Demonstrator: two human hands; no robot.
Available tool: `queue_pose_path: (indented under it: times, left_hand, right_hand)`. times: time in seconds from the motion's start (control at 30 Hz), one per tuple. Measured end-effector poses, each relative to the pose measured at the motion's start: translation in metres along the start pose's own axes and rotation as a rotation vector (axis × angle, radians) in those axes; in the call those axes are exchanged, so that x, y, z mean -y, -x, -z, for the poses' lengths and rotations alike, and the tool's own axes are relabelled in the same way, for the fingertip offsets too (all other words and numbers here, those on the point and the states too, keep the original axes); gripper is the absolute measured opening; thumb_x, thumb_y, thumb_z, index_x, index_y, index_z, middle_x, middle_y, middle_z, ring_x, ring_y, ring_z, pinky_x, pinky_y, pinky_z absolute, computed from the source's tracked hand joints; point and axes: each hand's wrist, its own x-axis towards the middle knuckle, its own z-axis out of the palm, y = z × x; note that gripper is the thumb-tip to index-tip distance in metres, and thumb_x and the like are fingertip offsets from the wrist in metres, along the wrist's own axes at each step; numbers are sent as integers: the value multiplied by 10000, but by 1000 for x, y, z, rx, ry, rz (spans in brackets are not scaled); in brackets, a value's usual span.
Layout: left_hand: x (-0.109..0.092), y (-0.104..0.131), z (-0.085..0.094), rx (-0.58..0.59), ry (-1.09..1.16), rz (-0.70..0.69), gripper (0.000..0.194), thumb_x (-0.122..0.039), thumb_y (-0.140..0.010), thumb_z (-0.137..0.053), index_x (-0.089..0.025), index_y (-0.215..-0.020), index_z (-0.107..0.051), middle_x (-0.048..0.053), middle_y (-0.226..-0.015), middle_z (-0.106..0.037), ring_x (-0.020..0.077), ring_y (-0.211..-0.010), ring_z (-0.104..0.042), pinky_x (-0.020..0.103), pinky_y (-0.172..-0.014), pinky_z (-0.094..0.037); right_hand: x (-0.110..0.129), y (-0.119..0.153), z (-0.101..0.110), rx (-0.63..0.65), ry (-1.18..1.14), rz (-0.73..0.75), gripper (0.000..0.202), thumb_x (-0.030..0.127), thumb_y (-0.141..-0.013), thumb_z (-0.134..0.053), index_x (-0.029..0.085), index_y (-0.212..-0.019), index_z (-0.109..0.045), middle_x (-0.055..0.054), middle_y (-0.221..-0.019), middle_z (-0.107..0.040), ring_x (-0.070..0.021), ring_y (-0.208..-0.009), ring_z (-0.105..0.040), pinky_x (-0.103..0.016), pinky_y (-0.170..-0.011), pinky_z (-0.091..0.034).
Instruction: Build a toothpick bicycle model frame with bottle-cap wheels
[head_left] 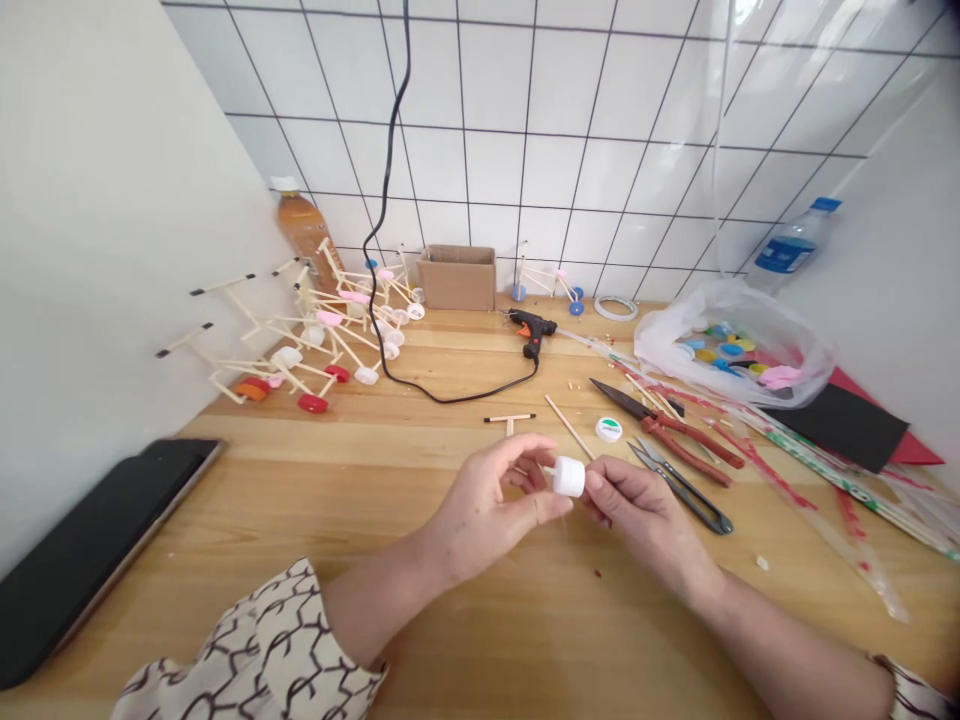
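A pair of white bottle caps (568, 477), pressed together face to face, sits between my two hands above the table. My left hand (499, 500) curls around the caps' left side, its thumb beneath and its fingers above and behind. A short pale stick end shows at that side. My right hand (645, 515) pinches at the caps' right edge, its other fingers folded underneath. Just beyond lie a thin wooden stick (566, 422), partly hidden by my right hand, a T-shaped stick piece (510, 418) with dark tips, and a white cap with a green print (608, 429).
Stick-and-cap models (330, 340) crowd the left. A glue gun (531, 328), its black cord trailing, lies near a cardboard box (457, 278). To the right are pliers (667, 425), thread snips (684, 488) and a plastic bag of caps (735, 345). A black phone (97, 540) rests left.
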Motion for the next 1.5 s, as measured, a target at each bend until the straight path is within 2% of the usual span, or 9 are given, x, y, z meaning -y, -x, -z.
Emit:
queue_pose_path:
  times: [0.1, 0.23, 0.37, 0.53, 0.73, 0.93, 1.1, 1.27, 1.5]
  left_hand:
    - [2, -1, 2, -66, -60, -5, 147, -255, -747, -628, -159, -857, -611, 49, -842, -635, 169, -789, -591, 306, -751, -478]
    - [2, -3, 4, -48, -103, 10, 54, -205, -744, -603, -156, -763, -616, 18, -746, -633, 147, -713, -572, 279, -696, -457]
    - [1, -6, 6, -11, -9, 126, 88, -233, -735, -617, -146, -725, -612, -3, -680, -608, 120, -650, -533, 248, -642, -421]
    - [2, -6, 6, -18, 91, 179, 149, -284, -735, -631, -137, -724, -606, -21, -602, -562, 103, -595, -490, 231, -603, -386]
    - [0, -2, 3, 23, 53, 179, 162, -284, -763, -616, -135, -710, -580, -25, -627, -535, 98, -621, -470, 218, -606, -372]
    - [0, 0, 2, 89, 54, 153, 176, -300, -813, -578, -144, -734, -566, -29, -655, -518, 97, -649, -469, 213, -629, -376]
    - [1, 2, -1, 131, 190, 204, 256, -368, -816, -590, -176, -985, -575, 4, -840, -592, 117, -746, -542, 251, -734, -439]
    - [4, 3, -4, 270, 306, 244, 272, -267, -773, -664, -185, -1025, -606, 4, -861, -600, 111, -762, -547, 248, -741, -457]
    - [6, 10, -6, 279, 406, 213, 249, -205, -751, -688, -198, -995, -641, -7, -814, -608, 104, -747, -537, 241, -726, -452]
  right_hand:
    - [-1, -1, 1, -6, -23, -9, 422, 531, -858, -449, 191, -609, -459, 39, -543, -406, -103, -506, -333, -235, -491, -270]
    - [-3, 1, 0, 23, -69, -8, 415, 508, -867, -459, 182, -612, -479, 37, -555, -424, -100, -522, -359, -233, -514, -297]
    - [-4, 3, 2, 25, -174, 0, 391, 483, -899, -420, 171, -700, -546, 16, -608, -489, -106, -567, -421, -232, -549, -346]
    - [-3, 6, 6, -40, -194, 35, 199, 381, -830, -591, 193, -879, -548, 10, -760, -531, -108, -677, -474, -213, -607, -396]
    - [-4, 9, 3, -32, 10, 207, 90, 278, -858, -549, 189, -849, -539, 20, -700, -526, -107, -643, -477, -216, -596, -407]
    - [-2, 7, 1, -55, 205, 315, 126, 207, -894, -475, 172, -795, -546, 27, -640, -502, -90, -562, -455, -203, -530, -382]
    - [-2, 9, 2, -98, 353, 521, 100, 103, -867, -478, 170, -820, -534, 9, -667, -529, -101, -584, -474, -217, -551, -386]
    - [-5, 9, 1, -45, 462, 678, 111, 62, -852, -472, 154, -877, -529, -50, -766, -579, -143, -697, -516, -259, -627, -425]
    - [-1, 15, -2, -97, 621, 791, 108, 70, -857, -435, 139, -840, -516, -59, -695, -547, -164, -623, -468, -280, -559, -396]
